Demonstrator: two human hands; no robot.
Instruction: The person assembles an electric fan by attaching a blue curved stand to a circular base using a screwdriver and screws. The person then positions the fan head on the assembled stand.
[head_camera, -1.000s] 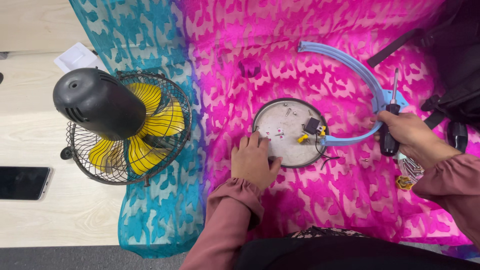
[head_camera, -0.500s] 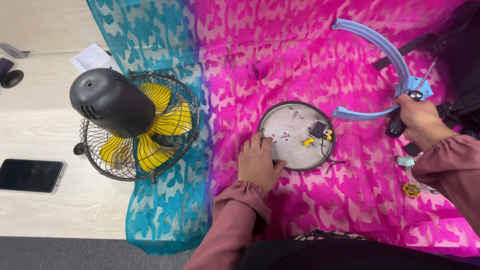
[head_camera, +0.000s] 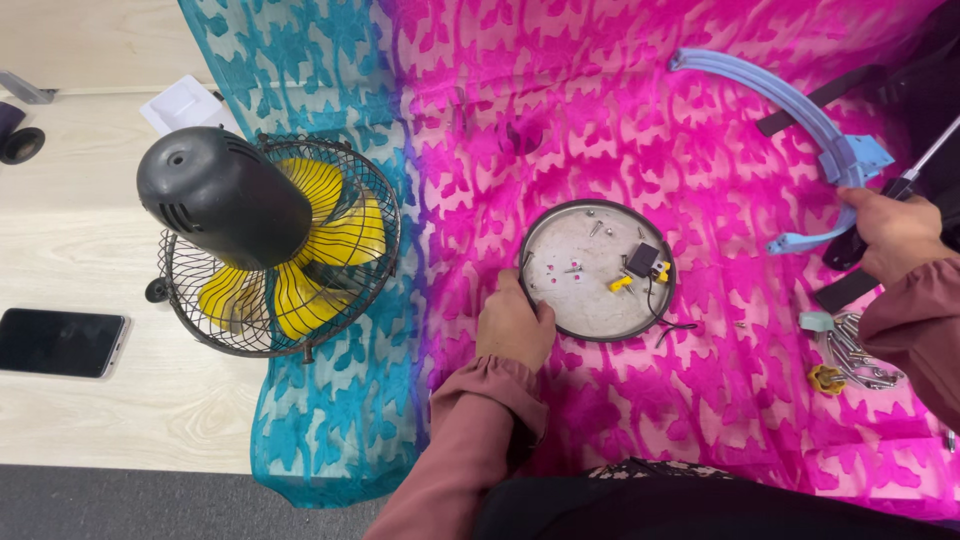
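Risk: my left hand (head_camera: 513, 325), fingers curled on the round base plate (head_camera: 598, 270) rim, could tip its loose screws (head_camera: 594, 228); right hand (head_camera: 893, 234), fingers clamped on the screwdriver (head_camera: 915, 178), may snag the blue bracket (head_camera: 800, 100).

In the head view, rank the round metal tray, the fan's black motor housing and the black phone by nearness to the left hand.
From the left hand:
1. Round metal tray, touching, just right of it.
2. Fan's black motor housing, up and to the left.
3. Black phone, far left on the wooden surface.
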